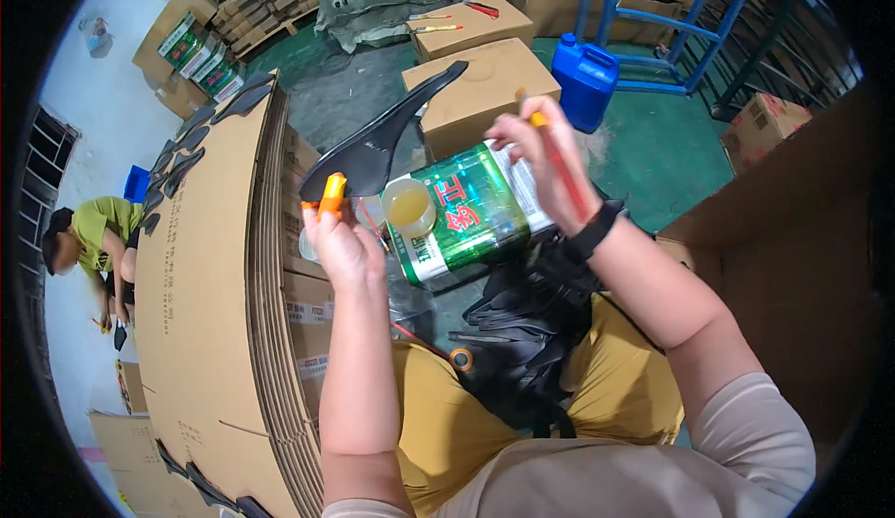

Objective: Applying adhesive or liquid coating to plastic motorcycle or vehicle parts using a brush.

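Just ahead of the left hand (347, 249), a black, curved, tapering sheet-like piece (373, 150) stretches forward and rightward; the hand, wearing orange finger covers (332, 193), pinches its broad near end. It looks light, smooth and fairly stiff, probably best held by that edge. Beyond the narrow tip's right, the right hand (548, 150) is closed round a slim, red-handled brush (569, 178).

Room above tin (480, 196) between cup (419, 229) and right hand (546, 158)
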A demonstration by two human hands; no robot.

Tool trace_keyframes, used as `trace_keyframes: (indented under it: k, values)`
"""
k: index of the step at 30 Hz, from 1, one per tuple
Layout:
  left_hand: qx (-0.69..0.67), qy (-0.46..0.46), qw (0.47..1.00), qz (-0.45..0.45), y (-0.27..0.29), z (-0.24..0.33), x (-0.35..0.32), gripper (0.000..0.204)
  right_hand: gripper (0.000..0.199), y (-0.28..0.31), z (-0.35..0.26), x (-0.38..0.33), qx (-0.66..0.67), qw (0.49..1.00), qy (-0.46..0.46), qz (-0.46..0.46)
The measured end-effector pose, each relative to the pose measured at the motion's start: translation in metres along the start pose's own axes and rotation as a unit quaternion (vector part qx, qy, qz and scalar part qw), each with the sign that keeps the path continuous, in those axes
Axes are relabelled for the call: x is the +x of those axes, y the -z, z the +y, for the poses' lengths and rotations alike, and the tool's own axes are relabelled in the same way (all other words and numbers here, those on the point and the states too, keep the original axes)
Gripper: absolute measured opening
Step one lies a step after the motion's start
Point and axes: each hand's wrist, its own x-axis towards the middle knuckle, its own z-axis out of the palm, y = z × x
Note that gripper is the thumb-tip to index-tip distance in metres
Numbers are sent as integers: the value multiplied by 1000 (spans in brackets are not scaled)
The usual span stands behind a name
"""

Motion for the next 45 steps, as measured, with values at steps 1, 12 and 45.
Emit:
trace_keyframes:
  k: [1,12,45]
  values:
    - [-19,15,1000,8,-9,-5,-5,21,18,-7,6,-2,20,1000,-12,4]
    - [-13,27,1000,4,-61,-36,-39,31,39,-54,22,-11,183,960,-199,66]
    - [669,107,548,-491,11,-4,-35,30,34,53,89,-1,-185,944,-233,-144]
